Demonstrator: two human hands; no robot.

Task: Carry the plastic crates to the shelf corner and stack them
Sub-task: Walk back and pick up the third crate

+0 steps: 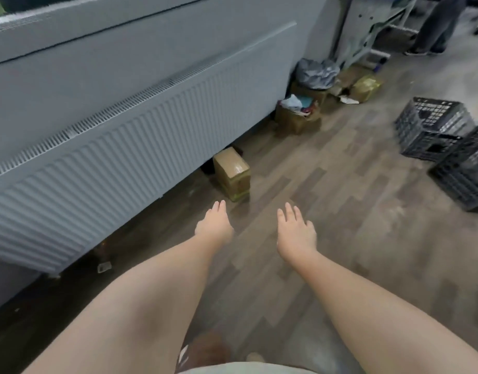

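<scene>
Both hands are open and empty: left hand (214, 225), right hand (295, 234). The two black plastic crates (432, 128) sit on the floor, ahead and well right of the nearer right hand.

Black lattice-walled crates (432, 128) on grey-brown wood-plank floor (326, 198). Pale grey cabinet (124, 103), finely ribbed along its lower panel. Tan cardboard box (232, 172) (glossy tape on top). Grey crumpled bag (316, 72) over another brown box (295, 121).
</scene>
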